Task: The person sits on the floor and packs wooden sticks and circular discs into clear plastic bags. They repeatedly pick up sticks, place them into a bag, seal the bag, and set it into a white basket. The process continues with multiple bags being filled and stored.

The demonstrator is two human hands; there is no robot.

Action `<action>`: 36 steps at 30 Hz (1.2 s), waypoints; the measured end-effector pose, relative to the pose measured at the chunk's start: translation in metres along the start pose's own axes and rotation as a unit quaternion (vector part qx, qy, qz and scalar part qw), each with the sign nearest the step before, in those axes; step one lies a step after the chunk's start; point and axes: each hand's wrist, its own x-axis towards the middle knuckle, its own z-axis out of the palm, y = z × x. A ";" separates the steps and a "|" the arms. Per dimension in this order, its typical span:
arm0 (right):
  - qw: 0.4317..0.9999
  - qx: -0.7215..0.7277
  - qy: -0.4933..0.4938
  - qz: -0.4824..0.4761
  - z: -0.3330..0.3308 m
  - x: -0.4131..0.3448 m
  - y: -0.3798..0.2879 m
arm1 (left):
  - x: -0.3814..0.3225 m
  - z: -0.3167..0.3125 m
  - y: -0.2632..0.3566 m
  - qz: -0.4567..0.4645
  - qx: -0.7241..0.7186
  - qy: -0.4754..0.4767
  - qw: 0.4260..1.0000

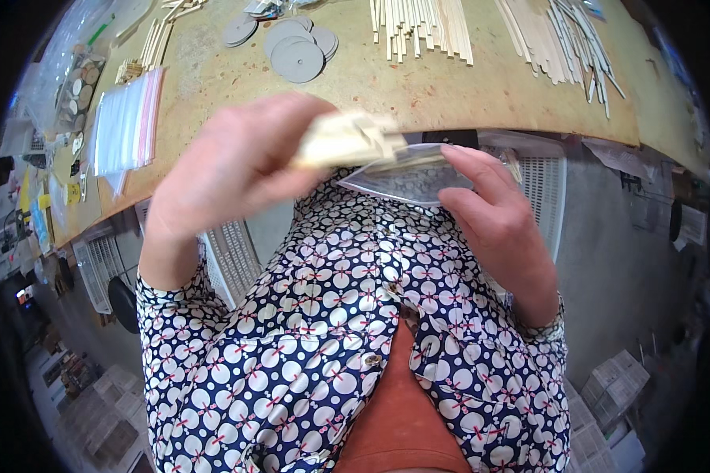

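Note:
My left hand (242, 159), blurred, grips a bunch of small pale wooden pieces (349, 139) just beyond the table's near edge. Their far ends reach over the mouth of a clear plastic zip bag (408, 180). At the right, my right hand (491, 201) pinches that bag's rim between thumb and fingers, and its mouth gapes. Some thin pale pieces show at the bag's mouth; whether they lie inside cannot be told.
The wooden table (355, 94) bears grey discs (299, 61), pale wooden sticks (449, 29), flat wooden strips (532, 41), grey-white strips (586, 47) and a stack of clear bags (127, 124). White plastic crates (541, 189) stand below its edge.

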 end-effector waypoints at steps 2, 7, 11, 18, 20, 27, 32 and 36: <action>1.000 -0.003 -0.001 0.006 0.002 0.009 -0.008 | 0.007 0.015 0.019 0.053 0.118 -0.024 0.991; 1.000 0.015 -0.005 -0.021 0.009 0.010 -0.008 | 0.023 0.049 0.036 0.043 0.197 -0.031 0.979; 0.999 0.031 -0.003 -0.015 0.010 0.006 -0.003 | 0.037 0.073 0.031 0.125 0.110 0.075 0.983; 0.999 0.018 0.039 0.019 0.000 -0.005 0.004 | 0.036 0.065 -0.018 0.230 0.038 0.114 0.966; 0.998 0.038 0.056 0.014 -0.001 -0.003 0.005 | 0.036 0.064 -0.032 0.257 0.016 0.087 0.962; 0.992 0.044 0.114 0.019 -0.021 0.003 0.021 | 0.058 0.064 -0.026 0.291 -0.021 0.091 0.952; 0.990 0.048 0.118 0.065 -0.045 0.009 0.030 | 0.087 0.060 -0.009 0.399 0.066 0.169 0.899; 0.991 0.070 0.064 0.097 -0.063 0.016 0.044 | 0.108 0.051 -0.014 0.410 -0.003 0.057 0.910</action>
